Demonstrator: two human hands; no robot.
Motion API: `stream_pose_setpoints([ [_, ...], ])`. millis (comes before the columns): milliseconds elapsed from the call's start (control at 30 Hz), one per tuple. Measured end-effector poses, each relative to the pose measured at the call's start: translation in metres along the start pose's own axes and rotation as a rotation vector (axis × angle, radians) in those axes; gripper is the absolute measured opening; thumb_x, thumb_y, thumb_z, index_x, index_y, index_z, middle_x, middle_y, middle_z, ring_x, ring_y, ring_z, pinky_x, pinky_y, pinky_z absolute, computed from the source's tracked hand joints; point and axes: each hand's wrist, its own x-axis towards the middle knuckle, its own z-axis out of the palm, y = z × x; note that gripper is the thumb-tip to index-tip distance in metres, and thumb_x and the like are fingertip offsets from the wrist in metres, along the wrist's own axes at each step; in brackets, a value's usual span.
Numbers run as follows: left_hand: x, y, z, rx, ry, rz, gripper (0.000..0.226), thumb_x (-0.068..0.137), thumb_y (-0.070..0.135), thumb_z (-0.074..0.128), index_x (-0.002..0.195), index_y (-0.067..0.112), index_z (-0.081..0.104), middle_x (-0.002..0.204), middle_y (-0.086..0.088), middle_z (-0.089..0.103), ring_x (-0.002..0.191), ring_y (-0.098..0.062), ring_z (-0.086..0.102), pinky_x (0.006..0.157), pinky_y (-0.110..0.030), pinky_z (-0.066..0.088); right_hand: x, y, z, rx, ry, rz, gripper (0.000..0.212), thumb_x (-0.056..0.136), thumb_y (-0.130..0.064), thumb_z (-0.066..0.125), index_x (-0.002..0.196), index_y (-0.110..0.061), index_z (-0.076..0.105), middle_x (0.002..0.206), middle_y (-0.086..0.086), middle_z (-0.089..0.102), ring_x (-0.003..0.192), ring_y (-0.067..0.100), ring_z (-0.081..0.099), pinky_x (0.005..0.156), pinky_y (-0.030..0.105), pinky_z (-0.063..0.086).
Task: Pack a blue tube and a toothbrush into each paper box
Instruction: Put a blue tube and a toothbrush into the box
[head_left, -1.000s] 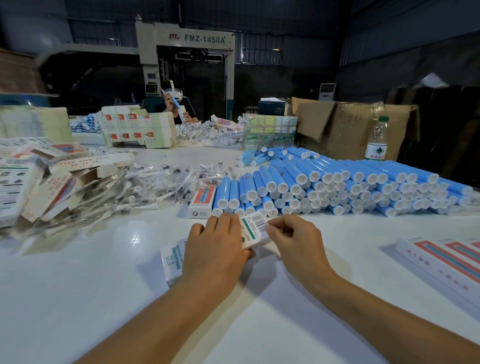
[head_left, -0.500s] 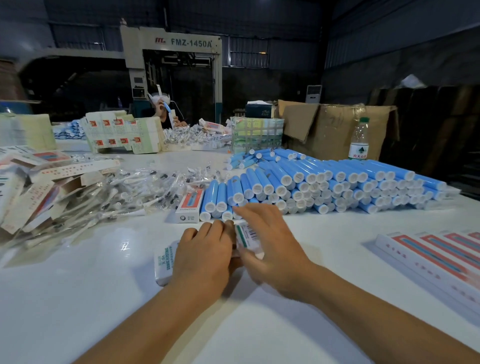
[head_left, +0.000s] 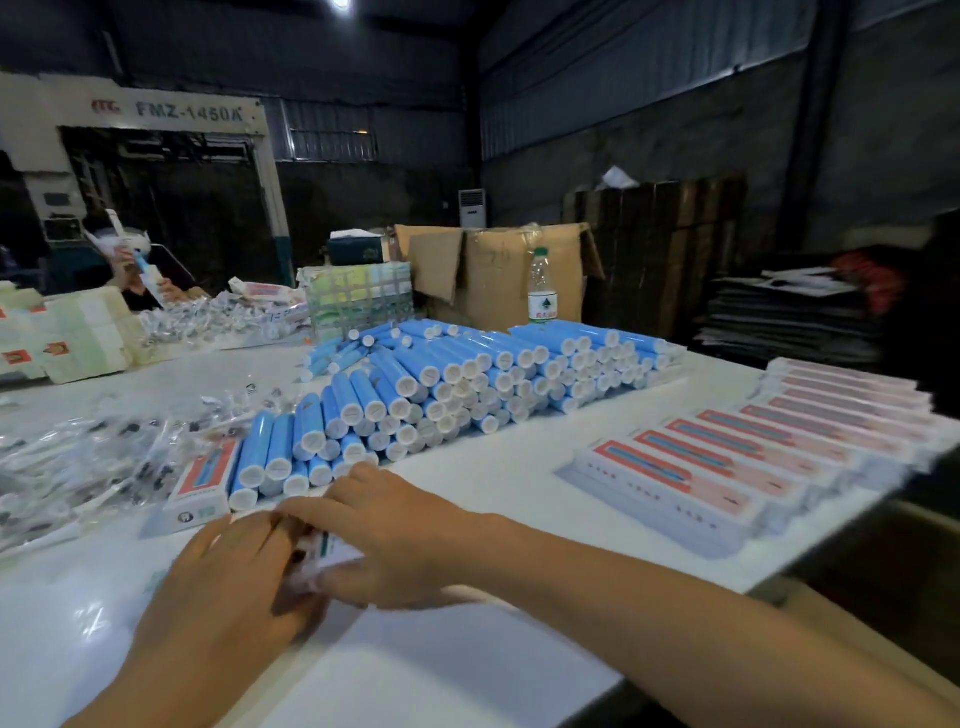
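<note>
Both hands met over one paper box near the front edge of the white bench. The left hand lay across the box's left part with its fingers curled over it, and the right hand covered the right end, fingers curved round that end. Only a small blurred patch of the box showed between them, so whether its flap was shut could not be told.

Just behind the hands lay a long stack of blue tubes, white caps facing the camera. Another paper box with a red panel sat touching the stack's left end. Left of that spread a heap of wrapped toothbrushes, their shapes hard to make out through the glare. To the right, well apart from the hands, a row of packed boxes ran back along the bench edge, smeared by blur.

At the far side stood a water bottle before a cardboard carton. Another person's hands showed at far left, behind stacked flat boxes.
</note>
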Motion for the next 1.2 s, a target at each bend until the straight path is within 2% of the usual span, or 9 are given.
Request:
stream_pose_setpoints([
  [133, -0.002, 0.0, -0.008, -0.046, 0.092, 0.039, 0.044, 0.067, 0.038, 0.061, 0.095, 0.005, 0.069, 0.076, -0.008, 0.067, 0.065, -0.03, 0.065, 0.052, -0.032, 0.045, -0.002, 0.002, -0.005, 0.334, 0.115, 0.13, 0.069, 0.087, -0.038, 0.065, 0.145, -0.018, 0.034, 0.126, 0.011, 0.053, 0.11, 0.024, 0.043, 0.093, 0.036, 0.038],
  [200, -0.004, 0.004, -0.013, -0.23, 0.199, -0.042, 0.042, 0.075, 0.021, 0.072, 0.113, 0.004, 0.065, 0.097, -0.01, 0.068, 0.084, -0.033, 0.065, 0.065, -0.041, 0.051, -0.005, 0.002, -0.007, 0.567, 0.279, 0.238, 0.076, 0.081, -0.045, 0.065, 0.146, -0.021, 0.033, 0.133, 0.002, 0.051, 0.115, 0.016, 0.048, 0.096, 0.033, 0.042],
  [300, -0.003, 0.008, -0.026, -0.723, 0.323, -0.199, 0.044, 0.082, 0.011, 0.07, 0.119, 0.03, 0.054, 0.11, 0.018, 0.057, 0.097, -0.003, 0.056, 0.08, -0.02, 0.043, -0.007, 0.002, -0.005, 0.738, 0.441, 0.352, 0.084, 0.07, -0.065, 0.051, 0.144, -0.028, 0.034, 0.127, -0.011, 0.051, 0.112, 0.004, 0.049, 0.093, 0.028, 0.043],
  [400, 0.002, 0.006, -0.033, -1.229, 0.416, -0.378, 0.027, 0.088, 0.009, 0.06, 0.105, 0.03, 0.056, 0.09, 0.017, 0.067, 0.081, 0.01, 0.062, 0.067, -0.012, 0.046, -0.004, -0.001, -0.003, 0.711, 0.435, 0.355, 0.084, 0.067, -0.068, 0.048, 0.142, -0.033, 0.033, 0.124, -0.015, 0.051, 0.111, -0.003, 0.048, 0.09, 0.022, 0.041],
  [600, 0.005, 0.011, -0.034, -2.084, 0.359, -0.638, 0.043, 0.076, 0.037, 0.055, 0.115, 0.018, 0.057, 0.099, -0.008, 0.073, 0.088, -0.023, 0.071, 0.061, -0.036, 0.059, 0.014, -0.038, 0.008, 0.393, 0.228, 0.264, 0.079, 0.078, -0.06, 0.059, 0.14, -0.041, 0.013, 0.129, -0.005, 0.04, 0.112, 0.011, 0.04, 0.089, 0.03, 0.043],
  [733, 0.006, 0.005, -0.02, -2.171, 0.247, -0.842, 0.036, 0.089, 0.044, 0.049, 0.108, 0.016, 0.061, 0.096, -0.009, 0.073, 0.082, -0.022, 0.071, 0.056, -0.037, 0.059, 0.021, -0.048, 0.016, 0.261, 0.192, 0.379, 0.084, 0.083, -0.055, 0.058, 0.144, -0.041, 0.001, 0.124, -0.002, 0.029, 0.109, 0.019, 0.038, 0.09, 0.037, 0.044],
  [833, 0.008, 0.0, -0.006, -2.179, 0.17, -0.893, 0.048, 0.083, 0.05, 0.052, 0.118, 0.018, 0.06, 0.103, -0.01, 0.072, 0.091, -0.025, 0.069, 0.069, -0.042, 0.053, 0.016, -0.054, 0.013, 0.209, 0.164, 0.365, 0.073, 0.089, -0.045, 0.055, 0.143, -0.038, 0.007, 0.117, 0.001, 0.029, 0.1, 0.019, 0.033, 0.086, 0.038, 0.039],
  [967, 0.012, 0.007, 0.01, -1.874, 0.133, -0.848, 0.046, 0.087, 0.06, 0.046, 0.101, 0.02, 0.063, 0.083, -0.003, 0.074, 0.081, -0.023, 0.067, 0.066, -0.043, 0.053, -0.015, -0.037, -0.01, 0.117, 0.176, 0.405, 0.06, 0.093, -0.038, 0.051, 0.143, -0.037, 0.018, 0.114, 0.003, 0.033, 0.1, 0.018, 0.029, 0.084, 0.037, 0.035],
  [1200, 0.032, 0.003, 0.028, -1.566, -0.108, -0.98, 0.015, 0.099, 0.022, 0.043, 0.108, 0.015, 0.053, 0.092, -0.008, 0.057, 0.052, -0.023, 0.05, 0.037, -0.022, 0.04, -0.129, 0.014, -0.055, -0.157, 0.144, 0.689, 0.051, 0.091, -0.046, 0.048, 0.138, -0.042, 0.029, 0.106, -0.009, 0.03, 0.098, 0.012, 0.028, 0.089, 0.035, 0.035],
])
